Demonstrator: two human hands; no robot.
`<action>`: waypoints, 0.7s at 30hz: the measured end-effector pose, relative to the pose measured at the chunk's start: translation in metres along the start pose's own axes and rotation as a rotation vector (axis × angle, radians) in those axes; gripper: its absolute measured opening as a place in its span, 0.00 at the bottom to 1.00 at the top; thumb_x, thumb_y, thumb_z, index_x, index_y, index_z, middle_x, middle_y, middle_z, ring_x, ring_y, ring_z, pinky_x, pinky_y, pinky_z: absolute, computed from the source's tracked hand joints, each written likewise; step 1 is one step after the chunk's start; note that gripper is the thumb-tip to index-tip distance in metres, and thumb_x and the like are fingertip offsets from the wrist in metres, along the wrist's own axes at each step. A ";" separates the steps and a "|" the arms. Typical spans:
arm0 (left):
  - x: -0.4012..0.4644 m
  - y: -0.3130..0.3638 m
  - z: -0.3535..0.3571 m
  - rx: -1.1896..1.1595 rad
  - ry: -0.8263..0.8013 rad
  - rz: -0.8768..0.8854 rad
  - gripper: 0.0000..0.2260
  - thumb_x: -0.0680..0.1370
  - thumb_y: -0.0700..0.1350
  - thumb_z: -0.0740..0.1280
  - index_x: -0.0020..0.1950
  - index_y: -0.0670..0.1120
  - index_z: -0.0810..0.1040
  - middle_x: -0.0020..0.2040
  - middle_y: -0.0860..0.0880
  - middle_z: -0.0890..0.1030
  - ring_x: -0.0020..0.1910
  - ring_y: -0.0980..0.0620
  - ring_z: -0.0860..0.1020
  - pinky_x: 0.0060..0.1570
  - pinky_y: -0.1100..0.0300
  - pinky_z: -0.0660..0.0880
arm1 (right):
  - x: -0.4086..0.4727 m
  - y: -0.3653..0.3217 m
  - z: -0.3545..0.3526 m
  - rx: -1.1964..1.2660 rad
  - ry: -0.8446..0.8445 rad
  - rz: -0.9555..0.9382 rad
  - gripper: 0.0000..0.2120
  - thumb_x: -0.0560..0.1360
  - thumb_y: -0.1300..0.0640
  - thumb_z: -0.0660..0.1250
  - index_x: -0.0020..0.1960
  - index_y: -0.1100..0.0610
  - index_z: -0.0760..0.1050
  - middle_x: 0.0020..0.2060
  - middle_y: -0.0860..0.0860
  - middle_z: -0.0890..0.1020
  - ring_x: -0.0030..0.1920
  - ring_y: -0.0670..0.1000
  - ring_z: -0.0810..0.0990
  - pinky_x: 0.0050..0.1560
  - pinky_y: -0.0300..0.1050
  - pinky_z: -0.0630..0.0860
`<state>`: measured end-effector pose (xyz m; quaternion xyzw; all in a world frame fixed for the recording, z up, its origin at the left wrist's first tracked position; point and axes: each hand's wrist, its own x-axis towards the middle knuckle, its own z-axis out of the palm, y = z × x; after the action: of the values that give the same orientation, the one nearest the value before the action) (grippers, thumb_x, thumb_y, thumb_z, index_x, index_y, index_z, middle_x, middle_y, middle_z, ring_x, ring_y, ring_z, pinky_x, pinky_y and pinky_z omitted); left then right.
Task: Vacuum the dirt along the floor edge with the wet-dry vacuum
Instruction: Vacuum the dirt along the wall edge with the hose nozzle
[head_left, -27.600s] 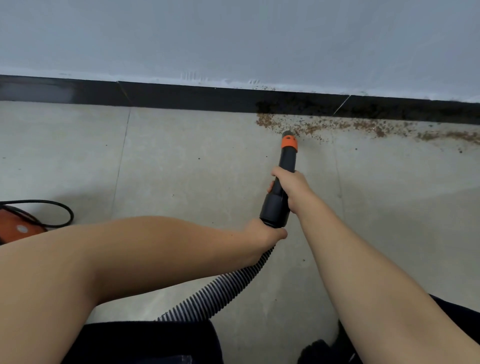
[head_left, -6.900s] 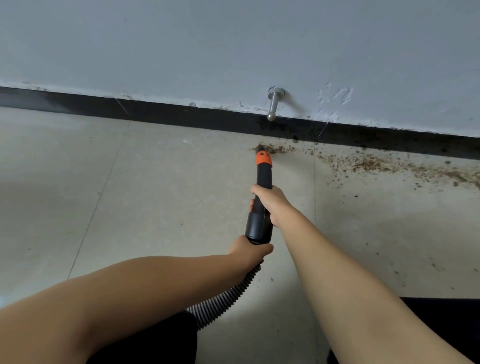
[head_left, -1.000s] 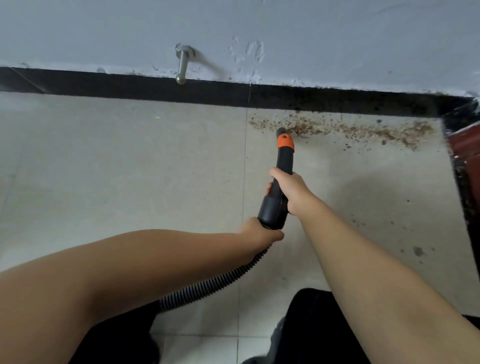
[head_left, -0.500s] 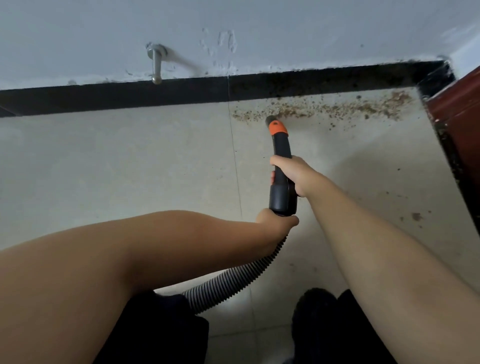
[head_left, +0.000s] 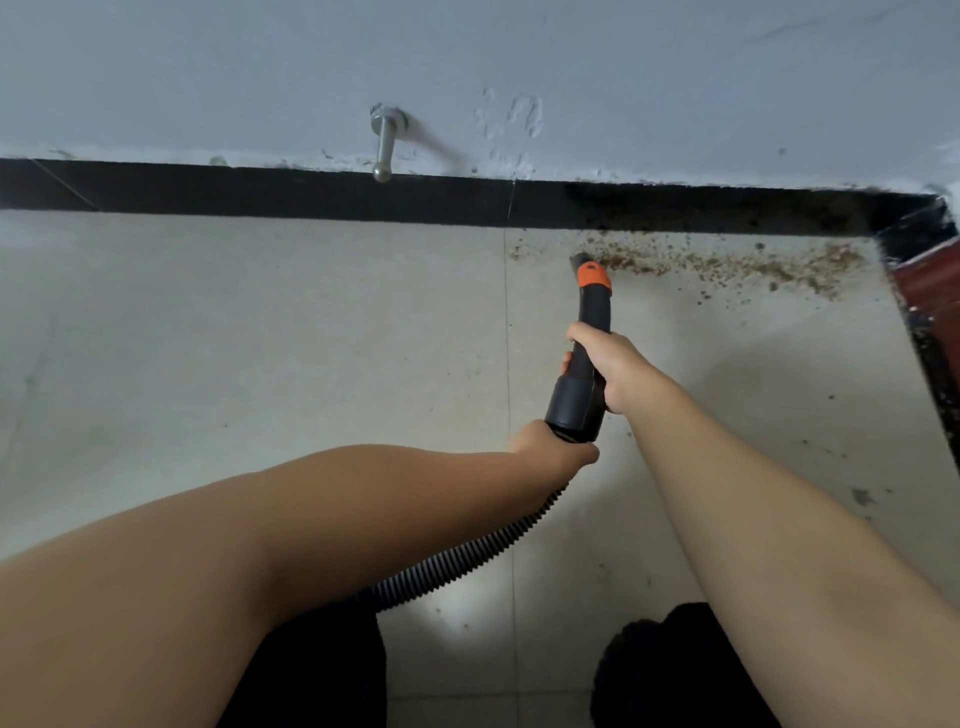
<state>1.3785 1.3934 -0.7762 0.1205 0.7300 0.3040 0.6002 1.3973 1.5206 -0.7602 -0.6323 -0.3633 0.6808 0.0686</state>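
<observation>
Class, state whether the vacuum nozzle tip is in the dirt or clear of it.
In it: the nozzle tip sits at the left end of the dirt strip along the baseboard.

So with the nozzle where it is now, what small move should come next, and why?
Probably slide the nozzle rightward along the baseboard: its tip sits at the left end of the dirt, which runs on toward the corner. Both hands, right and left, already grip the wand.

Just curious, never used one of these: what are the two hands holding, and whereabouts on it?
Both grip the vacuum nozzle: the right hand around its black middle, the left hand at its rear end, where the ribbed hose joins.
</observation>
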 end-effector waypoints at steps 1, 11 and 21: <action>0.001 0.003 0.006 0.016 -0.018 0.009 0.13 0.71 0.44 0.70 0.52 0.43 0.73 0.38 0.46 0.76 0.36 0.47 0.74 0.39 0.57 0.74 | 0.002 -0.001 -0.009 0.010 0.025 0.004 0.05 0.74 0.61 0.65 0.45 0.58 0.68 0.31 0.53 0.75 0.28 0.51 0.74 0.34 0.44 0.75; 0.012 0.029 0.037 0.036 -0.015 0.071 0.10 0.71 0.46 0.70 0.48 0.47 0.72 0.36 0.47 0.75 0.35 0.47 0.74 0.37 0.58 0.72 | 0.018 -0.021 -0.046 0.034 0.052 0.003 0.05 0.75 0.62 0.64 0.45 0.58 0.68 0.31 0.54 0.74 0.28 0.51 0.74 0.32 0.44 0.74; 0.001 -0.018 -0.011 -0.099 0.150 -0.006 0.12 0.71 0.43 0.69 0.53 0.42 0.73 0.38 0.45 0.75 0.34 0.47 0.73 0.37 0.57 0.72 | 0.007 0.004 0.038 -0.124 -0.174 -0.047 0.05 0.74 0.63 0.64 0.47 0.59 0.68 0.30 0.54 0.74 0.24 0.51 0.73 0.28 0.38 0.75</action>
<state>1.3717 1.3769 -0.7864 0.0650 0.7574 0.3461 0.5498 1.3631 1.5061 -0.7708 -0.5653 -0.4240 0.7074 0.0136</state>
